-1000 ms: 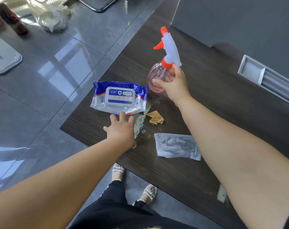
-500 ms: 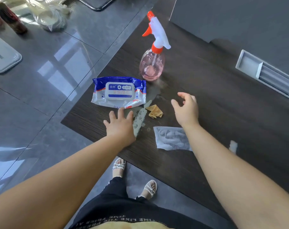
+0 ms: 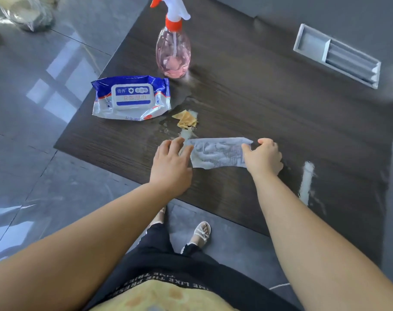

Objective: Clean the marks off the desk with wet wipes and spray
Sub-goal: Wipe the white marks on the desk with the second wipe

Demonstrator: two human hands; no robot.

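White wipe (image 3: 215,153) lies flat on the dark tabletop (image 3: 258,97). Right hand (image 3: 262,157) pinches its right end, and left hand (image 3: 170,162) has fingers apart at the left end, can't tell if touching. Barely started imo: smear (image 3: 186,134) and right streak (image 3: 306,180) not wiped yet. Nozzle of the bottle (image 3: 173,55) is cut off up top.

Left hand (image 3: 172,167) straight-fingered; right hand (image 3: 262,158) in a pinch on the wipe (image 3: 215,153).

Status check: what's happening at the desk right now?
Right hand pinches wet wipe at right end; left hand open by left end. White streak uncleaned on desk. Yellow scrap beyond wipe.
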